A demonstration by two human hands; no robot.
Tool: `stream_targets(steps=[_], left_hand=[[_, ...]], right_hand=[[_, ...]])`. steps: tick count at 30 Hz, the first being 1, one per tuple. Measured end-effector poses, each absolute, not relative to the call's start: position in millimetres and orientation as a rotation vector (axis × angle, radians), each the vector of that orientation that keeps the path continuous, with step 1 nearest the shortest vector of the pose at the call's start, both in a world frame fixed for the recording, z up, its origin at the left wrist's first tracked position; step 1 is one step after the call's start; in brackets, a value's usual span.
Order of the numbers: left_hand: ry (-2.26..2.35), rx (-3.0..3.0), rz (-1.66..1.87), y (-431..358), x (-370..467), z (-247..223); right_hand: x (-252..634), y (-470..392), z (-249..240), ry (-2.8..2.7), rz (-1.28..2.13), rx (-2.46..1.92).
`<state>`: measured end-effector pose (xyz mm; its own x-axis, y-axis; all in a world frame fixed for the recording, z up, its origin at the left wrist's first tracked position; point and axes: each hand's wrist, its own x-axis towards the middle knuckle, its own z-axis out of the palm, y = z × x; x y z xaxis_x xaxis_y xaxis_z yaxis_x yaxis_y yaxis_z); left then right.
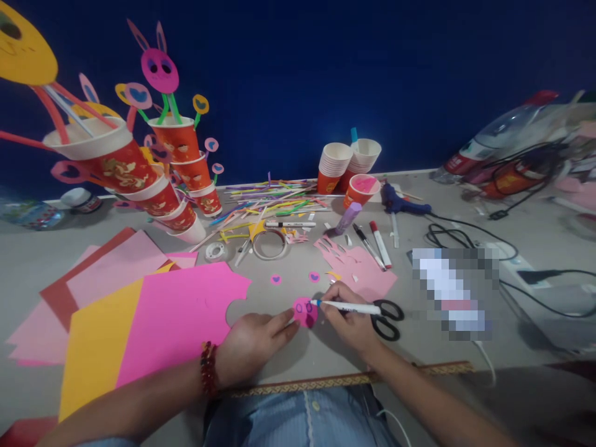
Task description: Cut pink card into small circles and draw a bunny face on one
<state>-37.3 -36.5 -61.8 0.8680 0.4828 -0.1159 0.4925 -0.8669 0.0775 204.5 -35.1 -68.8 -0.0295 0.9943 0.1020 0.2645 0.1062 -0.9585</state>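
A small round pink paper cutout (pixel 305 315) lies on the table in front of me, with two blue outlined eye shapes drawn on it. My left hand (pixel 261 341) lies flat, its fingertips pressing the cutout's left edge. Between the fingers of my right hand (pixel 347 320) is a white marker (pixel 349 307), its blue tip at the right-hand eye shape. Just above the cutout are two small pink discs with blue hearts, a left one (pixel 276 279) and a right one (pixel 314 277). Black-handled scissors (pixel 387 320) lie partly hidden beside my right hand.
Pink card sheets (pixel 186 316) and yellow card (pixel 95 341) spread to the left. Decorated stacked cups (pixel 179 149) stand behind them. Coloured sticks (pixel 274 198), a tape roll (pixel 270 244), a glue gun (pixel 403 202) with its cord, and a blurred-out device (pixel 454 292) lie around.
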Motion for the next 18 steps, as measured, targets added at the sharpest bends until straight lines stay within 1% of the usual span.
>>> stream_targets(steps=[4,12,18], left_hand=[[0.771,2.951,-0.113,-36.9,-37.9,-63.5],[0.761,2.964,-0.167,-36.3,-35.9,-58.8],[0.758,2.965,-0.133,-35.8,-35.1,-56.6]], right_hand=[[204.1,-34.1,-66.4,-1.426,1.029,-1.3],[201.6,-33.0,-61.6,-1.651,0.906,-1.317],[200.4,-32.6,-62.3,-1.754,0.93,-1.289]])
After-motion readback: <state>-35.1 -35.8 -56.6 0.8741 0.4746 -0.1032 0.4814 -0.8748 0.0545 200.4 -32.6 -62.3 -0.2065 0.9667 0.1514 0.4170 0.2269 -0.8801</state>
